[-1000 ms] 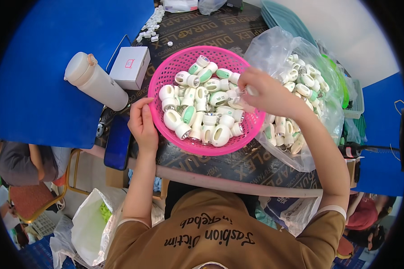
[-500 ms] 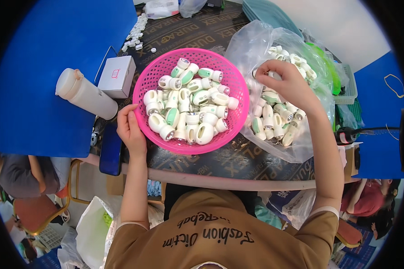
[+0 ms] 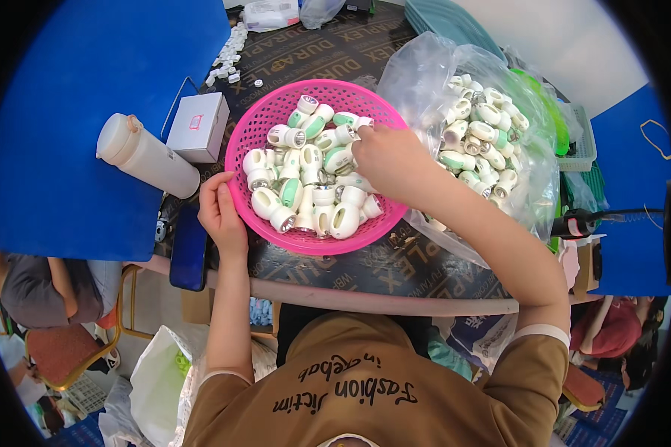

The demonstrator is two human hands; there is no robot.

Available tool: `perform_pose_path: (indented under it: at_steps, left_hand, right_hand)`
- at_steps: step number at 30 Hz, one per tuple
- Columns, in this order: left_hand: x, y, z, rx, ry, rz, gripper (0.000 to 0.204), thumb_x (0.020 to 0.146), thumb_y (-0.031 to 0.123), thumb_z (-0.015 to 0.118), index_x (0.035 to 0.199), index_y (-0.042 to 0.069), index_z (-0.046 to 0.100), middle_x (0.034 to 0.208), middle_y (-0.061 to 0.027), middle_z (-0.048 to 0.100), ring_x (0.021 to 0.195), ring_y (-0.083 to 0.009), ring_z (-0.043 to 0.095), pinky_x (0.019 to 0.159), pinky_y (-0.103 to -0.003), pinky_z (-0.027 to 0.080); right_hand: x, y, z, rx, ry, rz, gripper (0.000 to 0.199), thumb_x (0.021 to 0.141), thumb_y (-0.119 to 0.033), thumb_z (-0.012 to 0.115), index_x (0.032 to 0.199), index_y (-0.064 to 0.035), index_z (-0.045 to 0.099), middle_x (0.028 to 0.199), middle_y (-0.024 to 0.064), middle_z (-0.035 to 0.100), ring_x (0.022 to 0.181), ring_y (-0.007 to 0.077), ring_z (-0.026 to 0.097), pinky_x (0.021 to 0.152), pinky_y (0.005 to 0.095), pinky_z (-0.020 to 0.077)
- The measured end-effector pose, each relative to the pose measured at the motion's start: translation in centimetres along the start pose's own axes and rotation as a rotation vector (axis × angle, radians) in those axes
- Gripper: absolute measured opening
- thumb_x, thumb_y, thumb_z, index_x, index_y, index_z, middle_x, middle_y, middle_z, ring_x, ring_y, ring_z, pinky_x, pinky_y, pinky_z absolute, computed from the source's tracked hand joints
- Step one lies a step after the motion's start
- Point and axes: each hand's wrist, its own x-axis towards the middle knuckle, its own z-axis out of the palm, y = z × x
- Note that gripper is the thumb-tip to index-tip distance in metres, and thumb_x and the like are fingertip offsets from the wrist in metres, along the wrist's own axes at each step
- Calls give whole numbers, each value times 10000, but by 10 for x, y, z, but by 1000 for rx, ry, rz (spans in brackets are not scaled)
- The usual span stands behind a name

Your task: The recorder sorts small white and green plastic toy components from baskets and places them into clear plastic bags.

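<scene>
A round pink plastic basket (image 3: 247,216) holds several small white-and-green flashlights (image 3: 309,160). At its left side, my left hand (image 3: 222,212) has its fingers curled on the rim. My right hand (image 3: 391,160) reaches in over the basket's right part, fingers bent down among the flashlights. Those fingers look closed together; whatever is between them is hidden by the hand. To the right, a clear plastic bag (image 3: 414,74) lies spread out with a heap of the same kind of flashlights (image 3: 488,127) in it, partly below my right forearm.
A white bottle (image 3: 147,156) and a small white box (image 3: 199,127) stand left of the basket. A dark phone (image 3: 188,253) lies by the table's front edge. Small white pieces (image 3: 227,56) are scattered at the back left. Blue trays (image 3: 455,22) and a green basket (image 3: 580,141) sit at right.
My right hand has moved left from above the bag to inside the basket's right part. My left hand stays at the basket rim.
</scene>
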Motion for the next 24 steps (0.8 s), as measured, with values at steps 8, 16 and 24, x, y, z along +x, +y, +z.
perform_pose_path:
  at_steps: [8, 16, 24]
  left_hand:
    - [-1, -1, -6, 19, 6, -31, 187, 950, 85, 441, 1001, -16, 590, 926, -41, 610, 813, -80, 540, 728, -214, 438]
    - [2, -9, -5, -52, -7, -58, 185, 947, 84, 446, 1018, -14, 586, 931, -41, 607, 815, -75, 537, 735, -208, 431]
    - [0, -5, -10, -97, -7, -91, 173, 940, 82, 461, 1036, -4, 576, 875, -26, 601, 769, -54, 518, 686, -196, 420]
  right_hand:
    - [-33, 54, -44, 889, 94, 422, 200, 753, -223, 611, 742, -29, 563, 696, 34, 553, 667, 121, 530, 607, 299, 437]
    - [-122, 70, -28, 409, 76, 604, 208, 751, -167, 676, 807, -12, 549, 814, 118, 614, 788, 257, 603, 698, 359, 459]
    - [-35, -34, -30, 616, 126, -254, 178, 769, -14, 590, 946, -15, 574, 983, 132, 592, 967, 297, 563, 840, 381, 446]
